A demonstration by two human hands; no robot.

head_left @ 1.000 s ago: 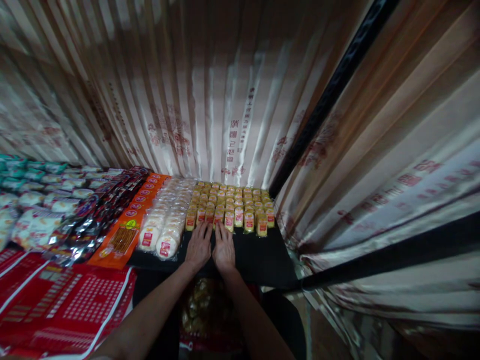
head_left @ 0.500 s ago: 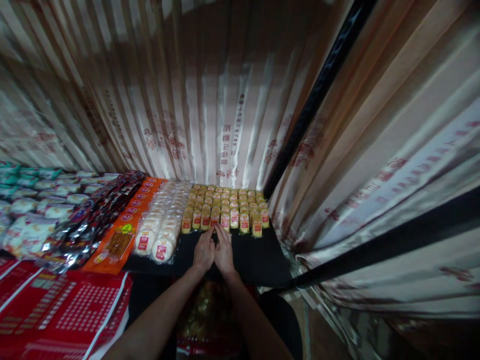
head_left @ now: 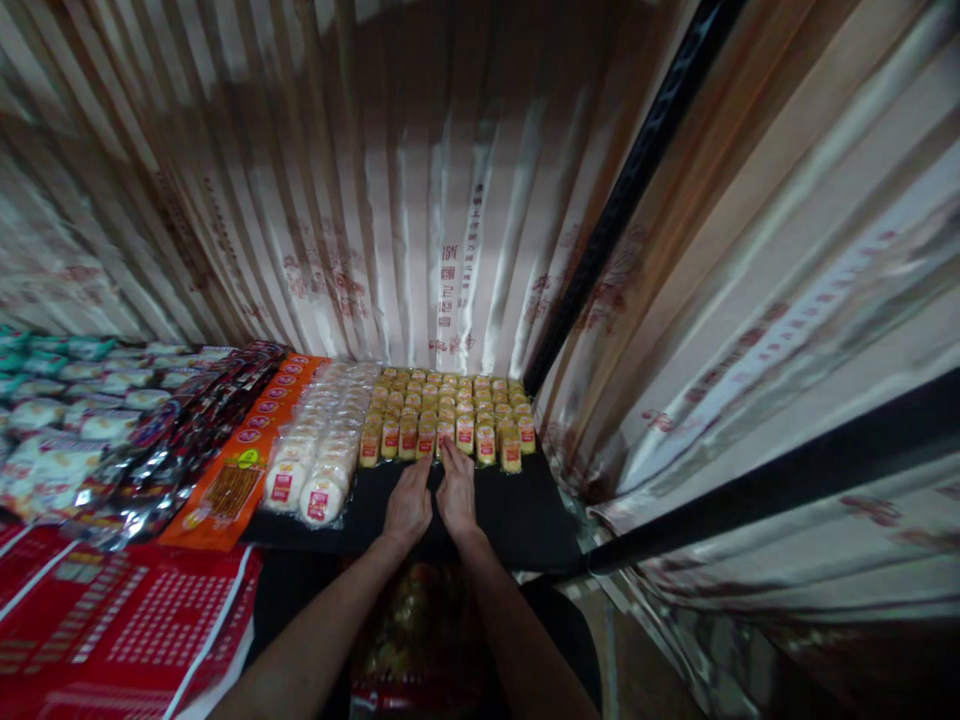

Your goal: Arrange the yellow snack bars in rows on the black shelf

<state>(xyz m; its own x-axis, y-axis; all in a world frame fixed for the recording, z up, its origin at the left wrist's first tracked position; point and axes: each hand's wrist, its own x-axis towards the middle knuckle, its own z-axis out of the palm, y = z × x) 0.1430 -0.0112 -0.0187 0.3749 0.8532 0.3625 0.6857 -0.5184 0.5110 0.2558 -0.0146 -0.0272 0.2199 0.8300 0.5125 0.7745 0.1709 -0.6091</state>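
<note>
Rows of small yellow wrapped snack packs (head_left: 450, 405) with red labels stand on a black table top (head_left: 517, 520). My left hand (head_left: 409, 500) and my right hand (head_left: 457, 487) lie side by side, palms down, fingers stretched forward against the front row of these packs. Neither hand grips anything. To the left of the yellow packs sit rows of round white cakes (head_left: 322, 450) in clear wrappers.
Orange packets (head_left: 240, 470), dark foil packs (head_left: 180, 440) and white-green packs (head_left: 67, 390) fill the table's left side. Red printed bags (head_left: 127, 620) lie front left. A pleated satin curtain (head_left: 420, 200) hangs behind, and a black pole (head_left: 637, 170) runs diagonally at right.
My hands slid forward a little and drew closer together against the front row of yellow packs. The view shifted slightly.
</note>
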